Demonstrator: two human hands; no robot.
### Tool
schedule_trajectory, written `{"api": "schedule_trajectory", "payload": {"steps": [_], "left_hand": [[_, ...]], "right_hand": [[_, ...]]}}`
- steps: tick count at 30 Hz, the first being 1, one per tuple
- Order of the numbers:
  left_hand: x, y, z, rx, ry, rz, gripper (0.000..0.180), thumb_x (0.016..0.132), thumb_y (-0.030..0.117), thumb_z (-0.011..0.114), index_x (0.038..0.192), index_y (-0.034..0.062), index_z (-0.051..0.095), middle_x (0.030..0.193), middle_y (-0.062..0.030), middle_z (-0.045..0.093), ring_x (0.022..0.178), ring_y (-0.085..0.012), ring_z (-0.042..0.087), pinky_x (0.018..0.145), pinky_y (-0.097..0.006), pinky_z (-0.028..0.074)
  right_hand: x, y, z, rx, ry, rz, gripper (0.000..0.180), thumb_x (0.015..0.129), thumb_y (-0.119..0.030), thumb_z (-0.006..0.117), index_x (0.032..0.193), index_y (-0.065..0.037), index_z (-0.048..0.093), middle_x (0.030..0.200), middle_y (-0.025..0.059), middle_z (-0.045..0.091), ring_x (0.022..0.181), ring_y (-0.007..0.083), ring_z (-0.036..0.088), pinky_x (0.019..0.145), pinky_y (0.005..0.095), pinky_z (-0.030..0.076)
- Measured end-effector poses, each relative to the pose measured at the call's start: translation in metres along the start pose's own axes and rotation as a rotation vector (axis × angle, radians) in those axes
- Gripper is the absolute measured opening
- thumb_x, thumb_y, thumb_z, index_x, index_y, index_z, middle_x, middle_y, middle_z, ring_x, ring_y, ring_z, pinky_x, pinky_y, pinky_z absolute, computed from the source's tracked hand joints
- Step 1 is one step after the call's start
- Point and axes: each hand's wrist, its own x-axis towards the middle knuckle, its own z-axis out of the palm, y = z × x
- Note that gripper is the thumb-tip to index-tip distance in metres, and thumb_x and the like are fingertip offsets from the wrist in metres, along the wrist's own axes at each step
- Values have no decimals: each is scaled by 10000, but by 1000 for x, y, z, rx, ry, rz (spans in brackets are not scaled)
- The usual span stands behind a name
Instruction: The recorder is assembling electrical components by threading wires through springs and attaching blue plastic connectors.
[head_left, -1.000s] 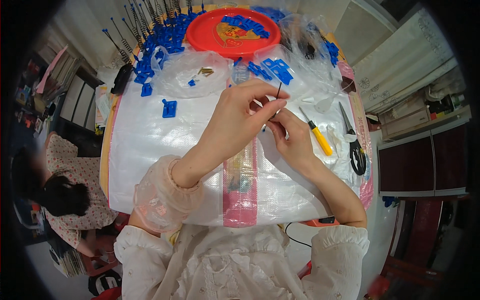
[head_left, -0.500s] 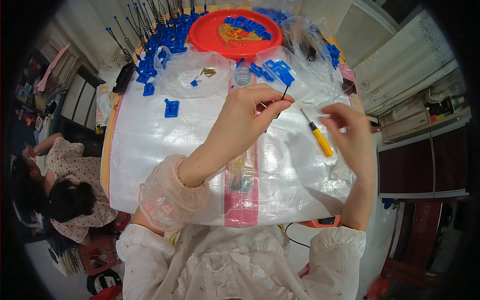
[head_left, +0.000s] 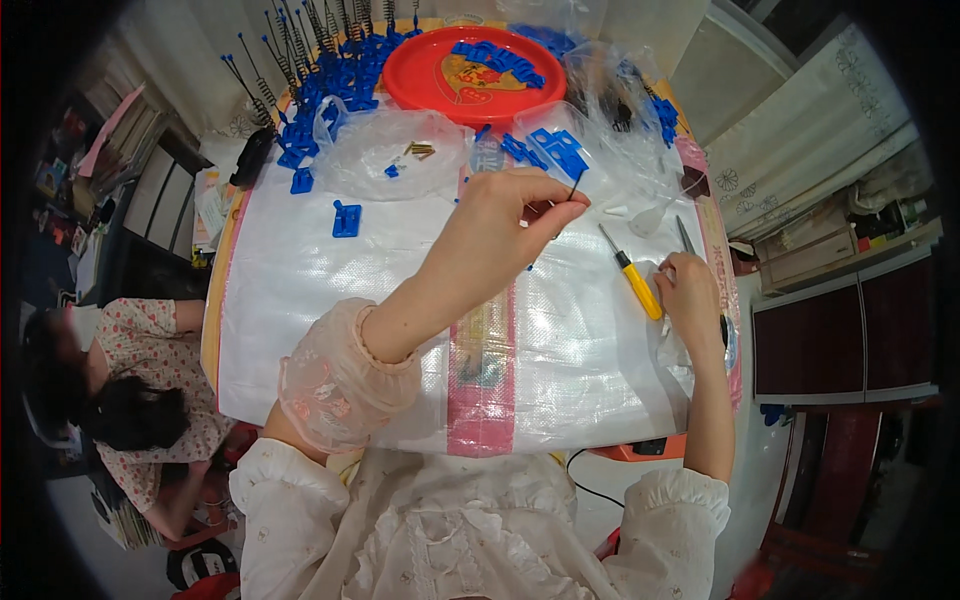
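My left hand [head_left: 505, 215] is raised over the middle of the table, thumb and fingers pinched on a thin black wire piece [head_left: 577, 184]. The rest of that piece is hidden by the fingers. At the right side, my right hand [head_left: 690, 295] is closed, its fingers curled down next to a yellow-handled screwdriver [head_left: 640, 287]. A pointed grey metal tool [head_left: 685, 235] sticks out beyond these fingers; whether they grip it is hidden. Blue plastic plates [head_left: 558, 152] lie beyond my left hand. One blue plastic part [head_left: 346, 220] sits alone to the left.
A red tray [head_left: 400, 85] with blue pieces stands at the back. Left of it crowd several blue parts with black springs [head_left: 290, 60]. A clear plastic bag [head_left: 365, 165] bears brass-coloured pins [head_left: 420, 150]. Another person [head_left: 150, 380] sits at the left, beyond the table edge.
My right hand has come down to the table's right side, and its fingers have curled in. The pointed tool now shows beyond it. My left hand stays nearly still with the wire piece.
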Motion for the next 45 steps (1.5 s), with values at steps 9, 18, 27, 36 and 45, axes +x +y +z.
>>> {"api": "schedule_trajectory", "payload": {"steps": [9, 18, 27, 36, 45], "left_hand": [[0, -5, -5, 6, 18, 25, 170, 945, 106, 709, 1043, -23, 762, 869, -66, 711, 755, -97, 632, 695, -242, 522], [0, -3, 0, 26, 7, 44, 184, 929, 114, 727, 1019, -45, 751, 879, -111, 722, 732, -144, 661, 663, -264, 539], [1, -4, -2, 18, 23, 32, 183, 925, 112, 731, 1002, -53, 747, 877, -124, 723, 728, -156, 669, 668, -274, 548], [2, -7, -5, 29, 24, 39, 183, 930, 112, 723, 1005, -54, 746, 879, -128, 724, 736, -155, 674, 666, -278, 555], [2, -8, -4, 25, 27, 46, 172, 927, 100, 725, 1002, -53, 746, 877, -126, 725, 741, -154, 678, 660, -277, 553]], "right_hand": [[3, -62, -44, 663, -79, -171, 130, 859, -57, 729, 925, 24, 651, 893, 101, 687, 820, 202, 644, 762, 332, 484], [16, -117, 32, 696, -177, -75, 156, 832, -74, 739, 936, 25, 680, 761, 100, 658, 651, 142, 571, 606, 310, 439], [9, -117, 57, 829, -117, -26, 153, 806, -40, 729, 937, 37, 710, 758, 96, 663, 626, 122, 551, 596, 285, 440], [11, -122, 55, 813, -133, -34, 162, 785, -41, 742, 923, 42, 717, 775, 107, 673, 627, 135, 562, 599, 288, 449], [12, -121, 57, 781, -139, -47, 152, 784, -43, 747, 909, 37, 713, 759, 104, 665, 612, 131, 542, 584, 295, 433]]}}
